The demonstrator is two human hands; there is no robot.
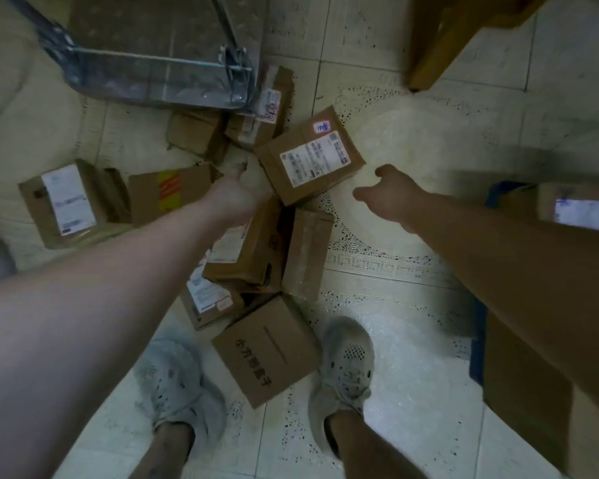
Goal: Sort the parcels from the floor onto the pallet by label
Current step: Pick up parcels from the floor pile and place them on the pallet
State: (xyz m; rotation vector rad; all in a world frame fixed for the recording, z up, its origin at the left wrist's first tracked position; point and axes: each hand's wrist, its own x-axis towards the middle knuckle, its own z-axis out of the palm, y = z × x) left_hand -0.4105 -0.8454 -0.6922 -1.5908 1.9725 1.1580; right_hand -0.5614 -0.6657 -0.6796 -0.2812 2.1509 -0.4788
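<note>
The labelled box (pixel 310 155) lies between the hands, left hand (pixel 237 197) against its edge, grip hidden, right hand (pixel 389 195) spread just beside.

Parcels, brown cardboard cartons, most heaped on the tiled floor (pixel 412 392). Top parcel (pixel 310 155): white shipping label and small blue-and-white sticker upward, tilted, lying over the heap's middle. Labelled carton (pixel 246 247) beneath it, touching a narrow taped carton (pixel 306 252) on its right. Small labelled carton (pixel 206 299) below these. Printed carton (pixel 267 350): dark characters, no label visible, nearest the camera. Striped carton (pixel 168 191): red-and-yellow band, left of the heap. Far-left carton (pixel 66 202): white label upward, lying apart. Two rear cartons (pixel 196 133), (pixel 263 108), the second labelled. Pallet (pixel 477 347): blue edge only, right side, bearing a blurred white-labelled carton (pixel 578 209).
</note>
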